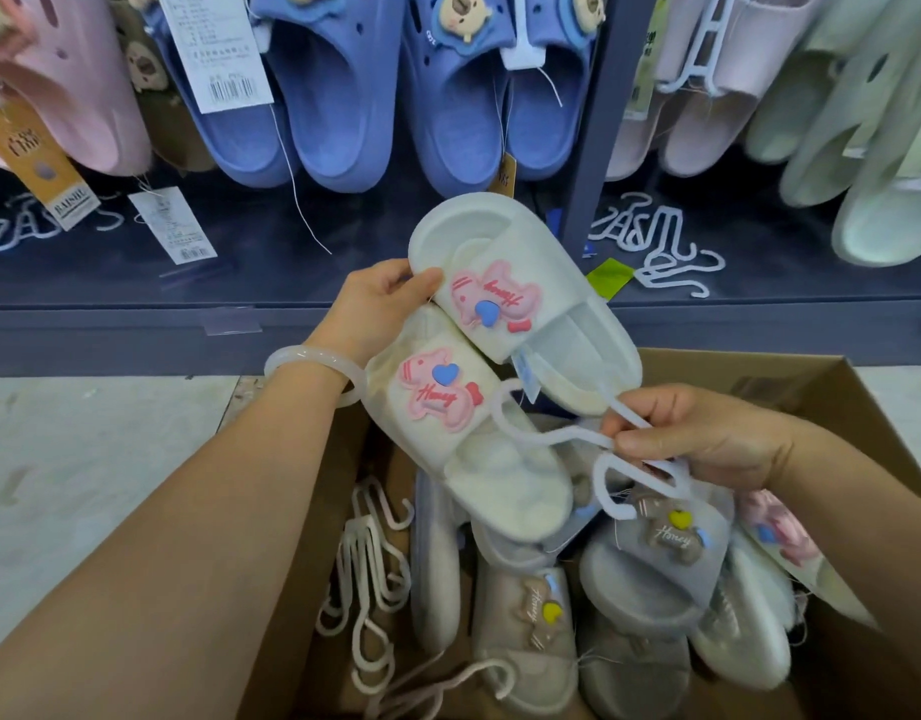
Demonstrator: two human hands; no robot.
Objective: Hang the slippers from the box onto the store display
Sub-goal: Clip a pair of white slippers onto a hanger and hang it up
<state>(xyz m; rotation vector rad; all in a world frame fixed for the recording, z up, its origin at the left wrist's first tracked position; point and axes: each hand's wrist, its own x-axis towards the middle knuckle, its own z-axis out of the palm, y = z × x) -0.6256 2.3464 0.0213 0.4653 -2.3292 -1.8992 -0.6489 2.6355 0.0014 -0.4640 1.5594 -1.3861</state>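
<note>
A pair of cream slippers (505, 356) with pink "Honey" bear patches is held above the cardboard box (791, 381). My left hand (378, 309) grips the pair at its left side, thumb on the upper slipper. My right hand (702, 439) pinches a white plastic hanger (562, 433) whose hooks curl below and left of the fingers, next to the slippers. Several grey, beige and white slippers (650, 569) lie in the box below.
Blue clogs (339, 111), pink ones at the left and pale green and lilac slippers (832, 122) hang on the dark display. Loose white hangers (650, 241) lie on the display's base shelf. More hangers (365, 569) sit in the box's left side. Pale floor lies at the left.
</note>
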